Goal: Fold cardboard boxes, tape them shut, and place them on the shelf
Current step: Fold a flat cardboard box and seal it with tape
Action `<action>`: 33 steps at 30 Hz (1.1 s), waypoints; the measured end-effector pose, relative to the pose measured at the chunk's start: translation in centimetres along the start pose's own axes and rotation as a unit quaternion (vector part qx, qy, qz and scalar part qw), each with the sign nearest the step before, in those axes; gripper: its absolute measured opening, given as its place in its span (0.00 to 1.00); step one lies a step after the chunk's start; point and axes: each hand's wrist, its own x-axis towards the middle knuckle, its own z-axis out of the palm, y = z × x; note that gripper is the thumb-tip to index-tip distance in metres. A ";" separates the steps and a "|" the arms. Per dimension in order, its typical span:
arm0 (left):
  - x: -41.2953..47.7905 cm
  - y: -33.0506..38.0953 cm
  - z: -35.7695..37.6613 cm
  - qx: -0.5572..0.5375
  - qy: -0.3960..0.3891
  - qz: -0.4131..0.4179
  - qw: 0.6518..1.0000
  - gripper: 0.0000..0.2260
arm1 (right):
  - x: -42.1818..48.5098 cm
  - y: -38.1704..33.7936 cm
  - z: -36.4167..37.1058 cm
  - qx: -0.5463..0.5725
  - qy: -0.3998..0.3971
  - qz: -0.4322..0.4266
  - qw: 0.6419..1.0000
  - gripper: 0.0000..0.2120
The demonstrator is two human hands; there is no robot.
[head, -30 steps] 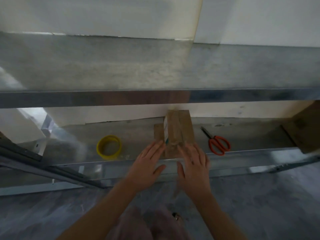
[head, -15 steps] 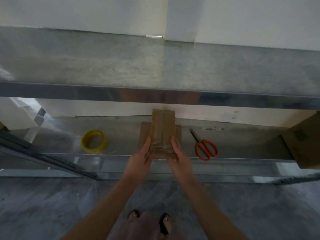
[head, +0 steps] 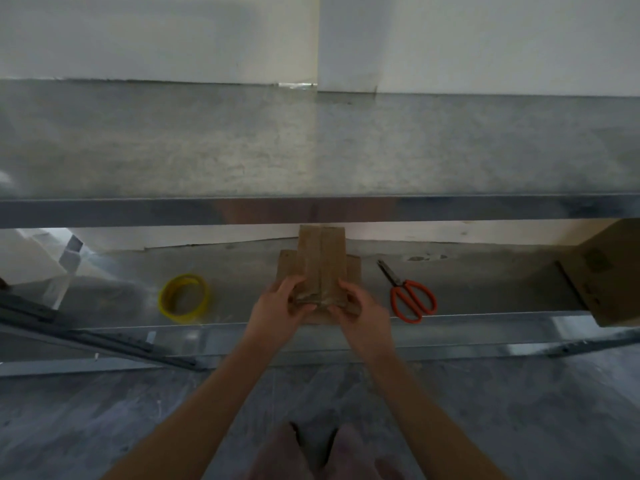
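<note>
Shelf [head: 485,320]: a low metal shelf running left to right across the view, carrying everything below.
Top shelf [head: 207,143]: a second grey metal shelf above it, at 12 o'clock, against a white wall.
Tape [head: 183,298]: a yellow roll lying flat on the shelf at 9 o'clock from the box, well apart from it.
Left hand [head: 277,311]: at 7 o'clock from the box, holding its near left corner.
Left fingers [head: 294,282]: curled over the box's left edge, with the thumb across its near end.
Box [head: 322,268]: a small brown cardboard box in the middle of the shelf, its long side pointing to 12 o'clock. A seam runs down its top. A wider flat brown piece shows under it on both sides.
Right hand [head: 363,313]: at 5 o'clock from the box, holding its near right corner.
Right fingers [head: 346,285]: bent and clamped on the box's right edge.
Scissors [head: 412,299]: orange-handled, lying flat at 3 o'clock from the box, near it but not touching. The blades are closed and point to 11 o'clock.
Carton [head: 609,271]: a large brown carton at the far right end of the shelf, partly out of view.
</note>
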 end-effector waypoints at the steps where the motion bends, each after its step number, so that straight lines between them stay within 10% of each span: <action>1: 0.0 0.0 0.1 0.016 0.002 0.007 1.000 0.23 | -0.3 0.0 0.1 -0.016 0.003 -0.014 1.000 0.22; 12: 0.8 -0.1 0.0 0.075 -0.031 0.038 0.996 0.24 | 0.2 0.2 0.0 -0.111 -0.011 -0.062 0.992 0.23; 19: 2.1 -0.8 -3.8 0.076 -0.193 0.159 0.965 0.29 | 1.5 1.0 -3.9 -0.112 -0.138 -0.085 0.980 0.29; 33: 1.2 -1.2 -0.5 -0.057 -0.024 0.107 0.992 0.23 | 2.1 0.6 -2.1 -0.038 -0.078 -0.020 0.996 0.21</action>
